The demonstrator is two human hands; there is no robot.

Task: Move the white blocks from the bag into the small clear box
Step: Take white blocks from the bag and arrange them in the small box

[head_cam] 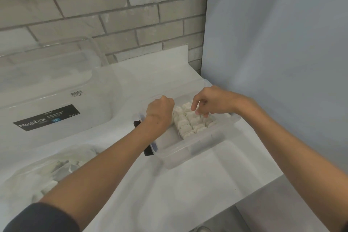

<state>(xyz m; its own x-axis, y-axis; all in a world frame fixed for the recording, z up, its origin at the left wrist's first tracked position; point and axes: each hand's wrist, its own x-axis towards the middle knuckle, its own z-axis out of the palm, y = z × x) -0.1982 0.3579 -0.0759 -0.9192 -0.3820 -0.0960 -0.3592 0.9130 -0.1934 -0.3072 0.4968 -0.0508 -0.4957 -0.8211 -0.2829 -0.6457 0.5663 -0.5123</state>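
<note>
The small clear box (190, 153) stands on the white table near its right edge. Several white blocks (188, 124) fill the box's far half in rows; its near half is bare. My left hand (160, 111) is inside the box at the left of the rows, fingers curled under and hidden; whether it holds a block cannot be told. My right hand (209, 102) hovers over the rows with its fingertips down on the blocks. The clear bag (49, 173), with more white blocks in it, lies at the near left, partly behind my left forearm.
A large clear storage box (47, 100) with a black Megabox label fills the left back of the table. A dark latch (148, 149) sits on the small box's left side. A brick wall stands behind and a pale panel to the right. The table edge runs diagonally at the lower right.
</note>
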